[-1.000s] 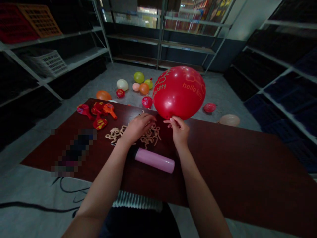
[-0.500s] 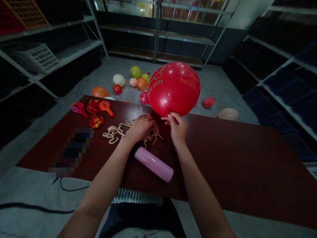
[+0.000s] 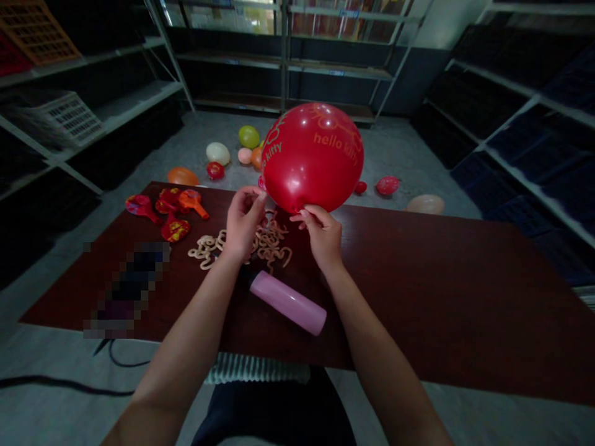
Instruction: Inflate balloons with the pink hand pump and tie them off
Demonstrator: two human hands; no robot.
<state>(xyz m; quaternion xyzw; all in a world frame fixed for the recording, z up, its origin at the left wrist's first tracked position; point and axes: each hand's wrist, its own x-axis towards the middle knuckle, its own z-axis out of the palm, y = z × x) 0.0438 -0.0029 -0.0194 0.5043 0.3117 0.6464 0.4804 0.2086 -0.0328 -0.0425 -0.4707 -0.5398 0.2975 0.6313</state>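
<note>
My right hand [image 3: 324, 236] pinches the neck of an inflated red balloon [image 3: 313, 158] printed "hello kitty", holding it above the table. Just left of the balloon is my left hand [image 3: 244, 220], its thumb and fingers closed together. What it pinches, if anything, is too small to make out. Beneath that hand lies a tangled pile of beige curly strands [image 3: 274, 251], partly hidden by it. Closer to me rests a pink cylinder [image 3: 290, 302] with a black end, apparently a balloon pump. Several uninflated balloons [image 3: 174, 209], red and orange, lie at the table's left.
The dark brown table [image 3: 432, 291] spans the view. A blurred-out object [image 3: 132, 288] lies at its left. Inflated balloons, among them a white one [image 3: 217, 153] and a green one [image 3: 249, 136], are on the floor beyond. Metal shelves [image 3: 283, 62] line the walls.
My left hand has lifted from the strand pile and turned, fingers now pinched beside the balloon. The balloon and my right hand have shifted slightly left in view.
</note>
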